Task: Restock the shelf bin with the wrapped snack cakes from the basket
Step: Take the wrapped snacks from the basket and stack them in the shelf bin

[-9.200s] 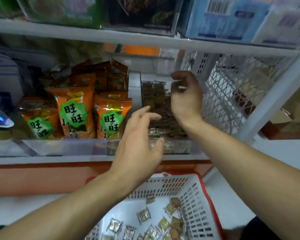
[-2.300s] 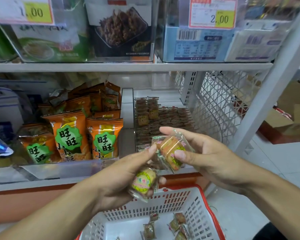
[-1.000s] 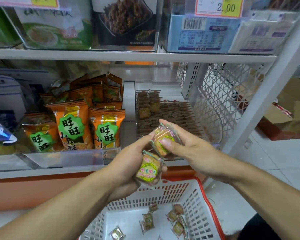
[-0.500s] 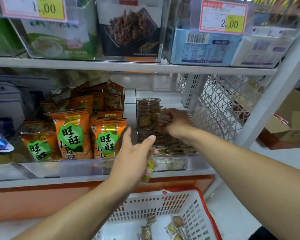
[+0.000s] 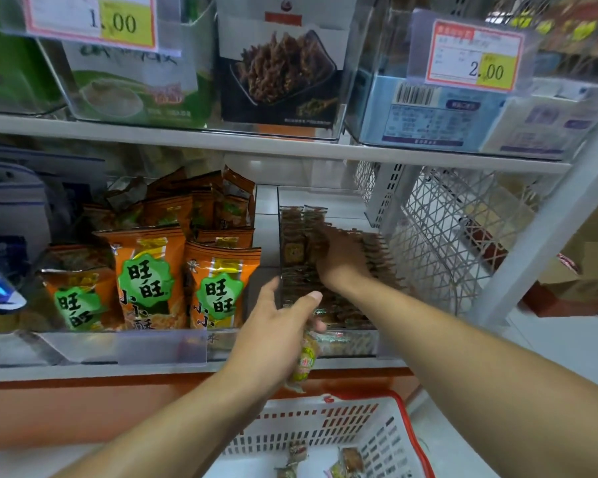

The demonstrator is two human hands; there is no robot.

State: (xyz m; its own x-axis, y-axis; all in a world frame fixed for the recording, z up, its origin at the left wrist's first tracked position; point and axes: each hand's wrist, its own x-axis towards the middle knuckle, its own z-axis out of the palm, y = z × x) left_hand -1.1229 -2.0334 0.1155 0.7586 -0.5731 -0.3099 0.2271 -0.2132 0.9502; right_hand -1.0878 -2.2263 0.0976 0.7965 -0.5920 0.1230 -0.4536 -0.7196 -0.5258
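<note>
A clear shelf bin (image 5: pixel 346 343) on the lower shelf holds rows of wrapped snack cakes (image 5: pixel 377 250). My right hand (image 5: pixel 340 257) reaches deep into the bin among the upright cakes; its fingers are dark and buried, so what they hold is unclear. My left hand (image 5: pixel 273 326) hovers in front of the bin's front wall and grips one yellow-labelled wrapped cake (image 5: pixel 304 362) hanging below its fingers. The white basket with a red rim (image 5: pixel 408 426) sits below the shelf, with a few loose cakes (image 5: pixel 351 458) on its floor.
Orange snack bags (image 5: pixel 145 277) fill the bin to the left. The upper shelf board (image 5: pixel 256 143) hangs low over the bin. A white wire mesh panel (image 5: pixel 446 236) and a slanted white post (image 5: pixel 549 236) close the right side. Cardboard boxes (image 5: pixel 587 270) stand on the floor beyond.
My right hand carried its cake from in front of the shelf into the bin and has pushed slightly deeper. My left hand stayed before the bin holding its cake.
</note>
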